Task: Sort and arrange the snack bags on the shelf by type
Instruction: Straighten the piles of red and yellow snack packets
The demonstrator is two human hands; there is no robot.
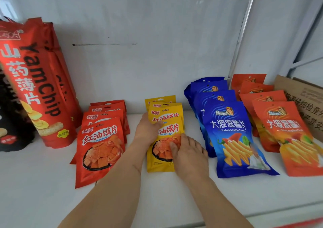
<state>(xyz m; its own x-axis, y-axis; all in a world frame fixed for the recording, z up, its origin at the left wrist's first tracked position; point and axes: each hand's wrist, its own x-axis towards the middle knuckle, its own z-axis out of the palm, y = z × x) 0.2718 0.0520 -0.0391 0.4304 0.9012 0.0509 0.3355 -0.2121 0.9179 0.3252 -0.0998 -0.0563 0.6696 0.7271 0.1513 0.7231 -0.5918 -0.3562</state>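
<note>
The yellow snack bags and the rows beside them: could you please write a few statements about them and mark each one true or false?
1. Both hands rest on the front yellow bag. True: the left hand is on its upper left and the right hand on its lower right.
2. The blue bags stand left of the yellow row. False: they are to its right.
3. A row of small red bags sits left of the yellow row. True.
4. The tall red YamChip bags lie flat at the far right. False: they stand upright at the far left.
5. The orange bags sit between the blue bags and a cardboard box. True.
</note>
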